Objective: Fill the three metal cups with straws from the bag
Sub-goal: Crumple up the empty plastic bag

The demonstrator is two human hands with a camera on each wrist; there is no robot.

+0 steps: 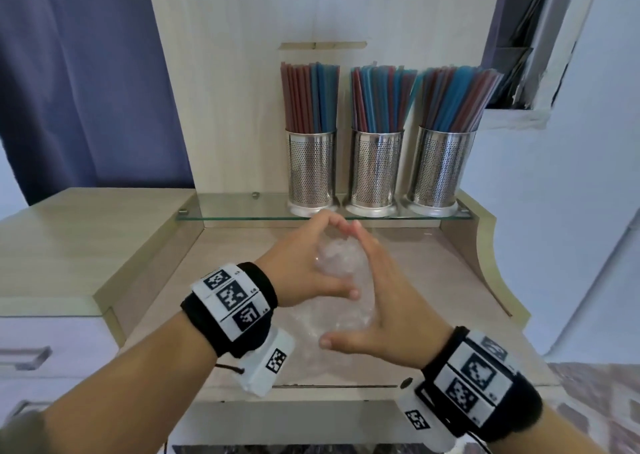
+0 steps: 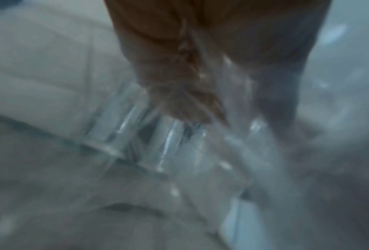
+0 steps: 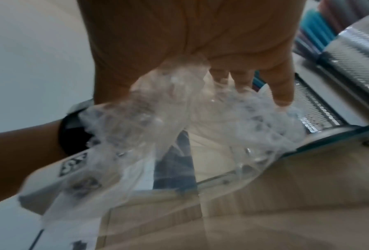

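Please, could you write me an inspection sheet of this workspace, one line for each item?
Surface: wooden desk, glass shelf at its back.
Job's things: three metal cups in a row on the shelf, all full of red and blue straws; clear bag crumpled, no straws seen inside.
Clutter: nothing seen.
Grippers: left hand cups the bag, thumb across it; right hand presses it with straight fingers.
Cables: thin black cords at both wrist bands.
Surroundings: blue curtain left, white wall right.

Three metal cups: left cup, middle cup, right cup. Three straw bundles, one per cup; the single red and blue straws are too many to count. One clear plastic bag. Two hands: left hand, right hand. Two wristbands. One glass shelf.
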